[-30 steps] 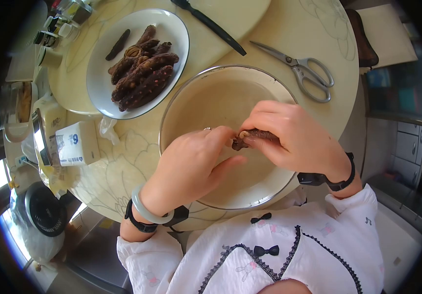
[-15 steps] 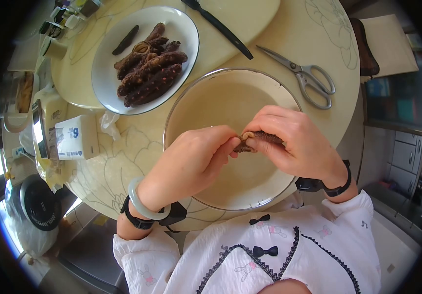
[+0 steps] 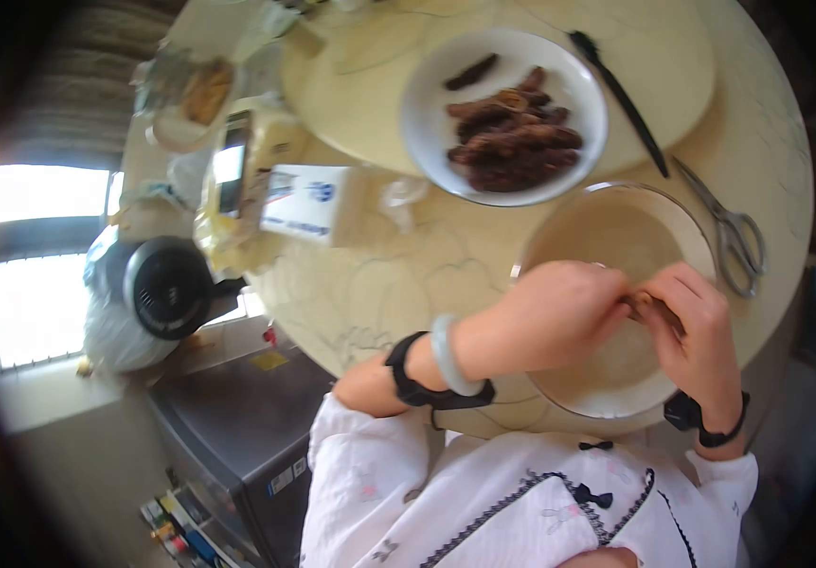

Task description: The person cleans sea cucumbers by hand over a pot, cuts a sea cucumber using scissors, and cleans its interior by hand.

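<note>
Over the pale, metal-rimmed basin (image 3: 545,251), my left hand (image 3: 559,312) and my right hand (image 3: 699,327) meet fingertip to fingertip. Both pinch a dark brown sea cucumber (image 3: 639,301), mostly covered by my fingers and blurred. Shallow cloudy liquid appears to lie in the basin. Beyond it, a white plate (image 3: 419,128) bears several more sea cucumbers (image 3: 517,151), piled together, with a small dark piece (image 3: 471,73) apart from them. Scissors (image 3: 734,237) lie closed on the table, right of the basin.
A long black-handled tool (image 3: 624,99) rests on the raised round board (image 3: 682,57). A crumpled tissue (image 3: 402,201) and a white tissue pack (image 3: 308,204) are to the left. Past the table's left edge are a black fan (image 3: 169,289) and a dark cabinet (image 3: 237,407).
My view has swung left, so the table, basin and hands appear farther right, and the window and cabinet show more. Both hands still hold the sea cucumber above the basin.
</note>
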Demonstrator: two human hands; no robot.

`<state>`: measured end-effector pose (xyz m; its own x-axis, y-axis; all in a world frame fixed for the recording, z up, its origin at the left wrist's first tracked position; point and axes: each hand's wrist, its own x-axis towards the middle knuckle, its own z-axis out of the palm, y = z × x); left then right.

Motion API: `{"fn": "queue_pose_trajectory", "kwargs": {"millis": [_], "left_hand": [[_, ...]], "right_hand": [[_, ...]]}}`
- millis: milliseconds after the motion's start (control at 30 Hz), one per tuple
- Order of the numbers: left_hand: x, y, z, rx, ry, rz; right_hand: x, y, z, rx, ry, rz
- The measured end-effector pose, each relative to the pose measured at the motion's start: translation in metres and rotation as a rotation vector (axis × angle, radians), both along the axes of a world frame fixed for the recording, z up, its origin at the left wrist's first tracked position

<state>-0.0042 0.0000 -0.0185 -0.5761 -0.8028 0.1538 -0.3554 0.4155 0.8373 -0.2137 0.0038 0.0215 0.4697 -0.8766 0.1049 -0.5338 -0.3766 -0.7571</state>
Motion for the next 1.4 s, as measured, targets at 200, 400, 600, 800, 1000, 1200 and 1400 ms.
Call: {"fn": "queue_pose_trajectory", "kwargs": {"millis": [200, 400, 600, 800, 1000, 1200, 1400], "left_hand": [[-0.002, 0.015, 0.017, -0.252, -0.235, 0.057], [0.015, 0.028, 0.040, -0.383, -0.465, -0.101], [0.062, 0.028, 0.062, -0.240, -0.089, 0.156], [0.150, 0.014, 0.018, -0.204, -0.418, 0.785], [0.160, -0.011, -0.016, -0.390, -0.495, 0.508], [0.157, -0.020, -0.036, -0.423, -0.648, 0.471], [0.159, -0.022, -0.037, -0.456, -0.654, 0.533]], "right_hand": [[-0.005, 0.009, -0.005, -0.201, 0.067, -0.001], [-0.015, 0.005, -0.003, -0.447, 0.175, -0.015], [-0.024, 0.005, -0.009, -0.408, 0.141, -0.019], [-0.022, 0.005, -0.015, -0.408, 0.109, -0.042], [-0.022, 0.004, -0.018, -0.412, 0.090, -0.034], [-0.021, 0.005, -0.019, -0.408, 0.093, -0.029], [-0.021, 0.005, -0.020, -0.412, 0.087, -0.024]]}}
